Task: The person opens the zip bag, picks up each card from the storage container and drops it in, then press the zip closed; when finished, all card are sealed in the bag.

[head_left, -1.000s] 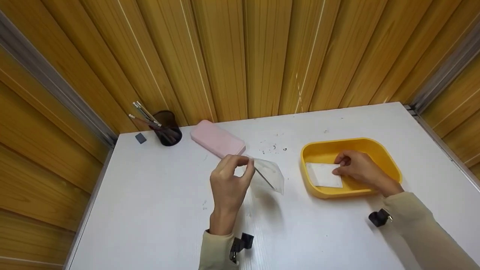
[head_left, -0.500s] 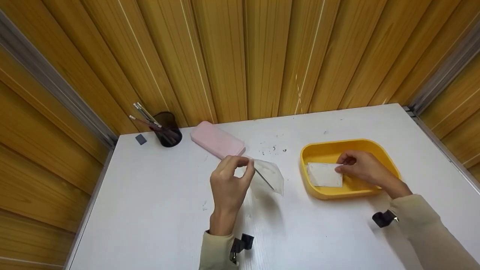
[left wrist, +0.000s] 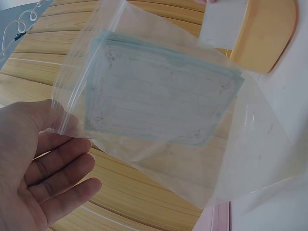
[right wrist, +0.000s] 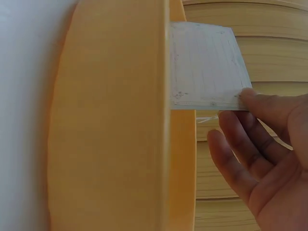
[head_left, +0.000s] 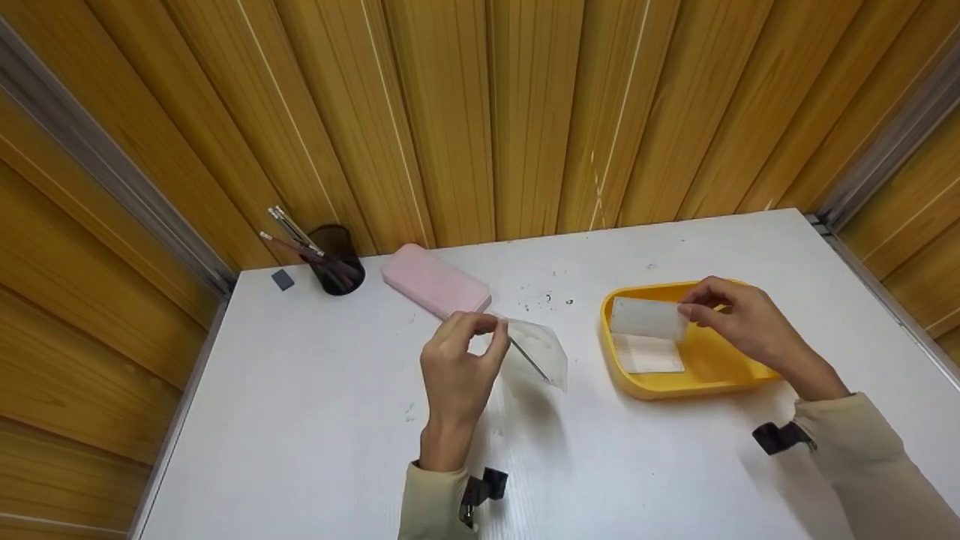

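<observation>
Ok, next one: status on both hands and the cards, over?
Left hand pinches clear bag, cards inside. Right hand pinches white card at yellow tray; another card lies in it. No obstruction visible.

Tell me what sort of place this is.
Probably a small desk booth or workstation: a white tabletop enclosed by wood-look panels, with a dark cup of pencils and a yellow tray holding a paper card.
</observation>
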